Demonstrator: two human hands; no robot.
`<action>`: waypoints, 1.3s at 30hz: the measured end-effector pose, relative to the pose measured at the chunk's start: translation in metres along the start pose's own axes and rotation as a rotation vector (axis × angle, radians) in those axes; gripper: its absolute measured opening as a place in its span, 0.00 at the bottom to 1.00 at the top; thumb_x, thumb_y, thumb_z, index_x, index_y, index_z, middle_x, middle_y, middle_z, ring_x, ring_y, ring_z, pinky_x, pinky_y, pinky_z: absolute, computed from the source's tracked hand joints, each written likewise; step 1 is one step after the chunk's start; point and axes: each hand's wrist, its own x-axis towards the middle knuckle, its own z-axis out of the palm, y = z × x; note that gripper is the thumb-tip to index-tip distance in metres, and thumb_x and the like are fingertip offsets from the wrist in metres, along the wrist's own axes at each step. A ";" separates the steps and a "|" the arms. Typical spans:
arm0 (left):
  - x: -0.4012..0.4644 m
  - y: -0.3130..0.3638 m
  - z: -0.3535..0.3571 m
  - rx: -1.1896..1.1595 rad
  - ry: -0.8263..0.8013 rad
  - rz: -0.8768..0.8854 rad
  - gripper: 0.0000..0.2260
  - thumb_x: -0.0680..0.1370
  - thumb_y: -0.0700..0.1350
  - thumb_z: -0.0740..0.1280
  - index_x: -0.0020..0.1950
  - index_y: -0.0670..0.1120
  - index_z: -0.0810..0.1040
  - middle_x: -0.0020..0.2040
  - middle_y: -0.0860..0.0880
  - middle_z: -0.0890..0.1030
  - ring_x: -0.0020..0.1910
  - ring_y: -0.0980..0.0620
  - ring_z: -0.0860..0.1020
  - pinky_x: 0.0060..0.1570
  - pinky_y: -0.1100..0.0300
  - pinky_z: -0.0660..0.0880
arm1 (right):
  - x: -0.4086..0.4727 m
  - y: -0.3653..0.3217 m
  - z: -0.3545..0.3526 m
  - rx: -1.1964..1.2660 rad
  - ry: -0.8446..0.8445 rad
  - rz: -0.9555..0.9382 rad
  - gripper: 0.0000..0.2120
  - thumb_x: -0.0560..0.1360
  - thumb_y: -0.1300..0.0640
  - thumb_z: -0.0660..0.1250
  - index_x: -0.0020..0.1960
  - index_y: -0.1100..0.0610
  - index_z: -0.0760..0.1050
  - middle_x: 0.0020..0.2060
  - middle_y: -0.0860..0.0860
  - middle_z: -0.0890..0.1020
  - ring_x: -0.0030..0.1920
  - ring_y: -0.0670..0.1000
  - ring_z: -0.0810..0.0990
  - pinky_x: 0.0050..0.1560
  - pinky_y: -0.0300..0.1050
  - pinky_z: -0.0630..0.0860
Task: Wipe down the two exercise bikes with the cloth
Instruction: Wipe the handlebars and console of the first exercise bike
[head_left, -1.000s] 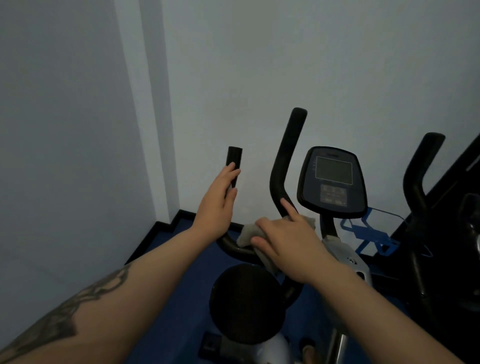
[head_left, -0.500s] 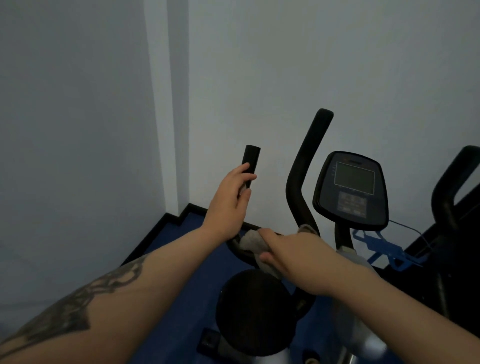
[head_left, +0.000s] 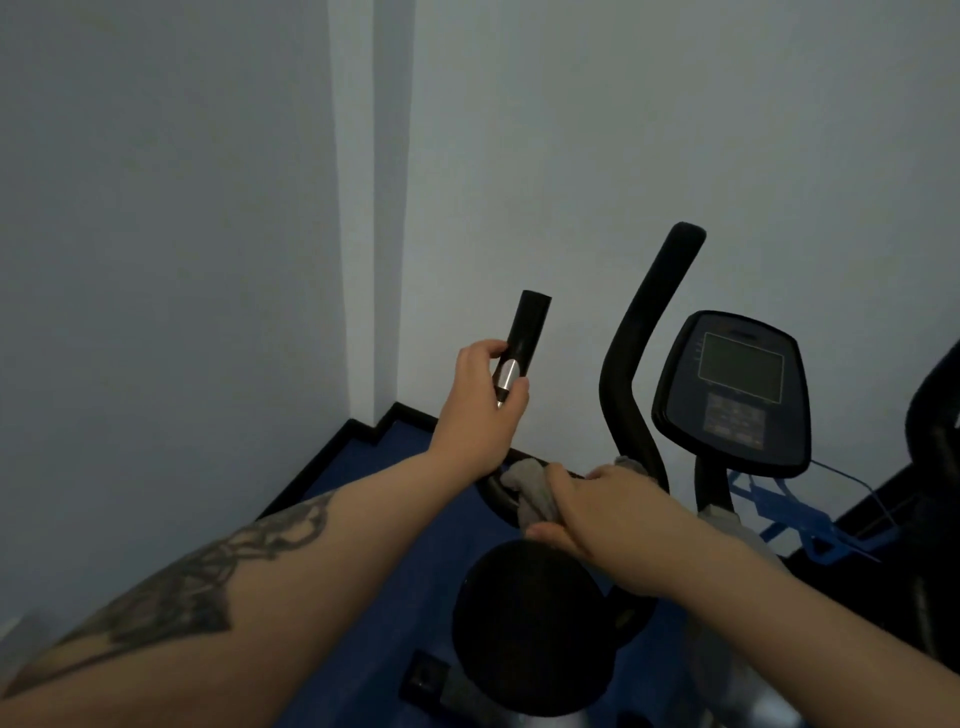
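An exercise bike stands in front of me, with a dark console (head_left: 732, 387) and a round black seat (head_left: 524, 623). My left hand (head_left: 480, 402) grips the bike's left handlebar (head_left: 527, 330) around its silver sensor strip. My right hand (head_left: 597, 506) holds a grey cloth (head_left: 530, 486) wrapped over the low curved part of the handlebar. The right handlebar (head_left: 644, 332) rises free behind my right hand. A second bike (head_left: 935, 431) shows only as dark parts at the right edge.
Pale walls meet in a corner (head_left: 371, 208) close behind the bike. Blue floor (head_left: 374, 478) with a black skirting runs along the wall. A blue bottle holder (head_left: 795, 514) sticks out below the console.
My left hand has curled its fingers round the left handlebar, which it only touched before. My right hand has closed over the cloth on the bar. The view has swung left.
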 end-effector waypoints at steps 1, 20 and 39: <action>0.001 0.000 0.000 -0.004 -0.006 -0.006 0.18 0.81 0.47 0.62 0.69 0.49 0.64 0.62 0.53 0.68 0.44 0.66 0.73 0.41 0.73 0.72 | 0.009 -0.003 -0.005 0.024 -0.078 0.024 0.32 0.78 0.33 0.46 0.67 0.58 0.61 0.46 0.54 0.81 0.43 0.55 0.79 0.47 0.47 0.71; 0.004 -0.001 0.002 0.037 -0.059 -0.157 0.15 0.82 0.58 0.55 0.65 0.53 0.66 0.40 0.49 0.79 0.34 0.56 0.76 0.27 0.67 0.70 | 0.006 0.001 -0.007 0.179 -0.118 0.041 0.29 0.79 0.34 0.45 0.63 0.56 0.64 0.45 0.54 0.81 0.47 0.55 0.78 0.61 0.45 0.69; 0.007 -0.003 0.004 -0.062 -0.040 -0.180 0.13 0.80 0.58 0.59 0.61 0.54 0.69 0.39 0.45 0.78 0.32 0.51 0.75 0.34 0.49 0.76 | 0.046 -0.007 -0.014 0.329 -0.306 -0.005 0.18 0.85 0.48 0.48 0.74 0.49 0.61 0.57 0.60 0.75 0.54 0.59 0.76 0.54 0.50 0.71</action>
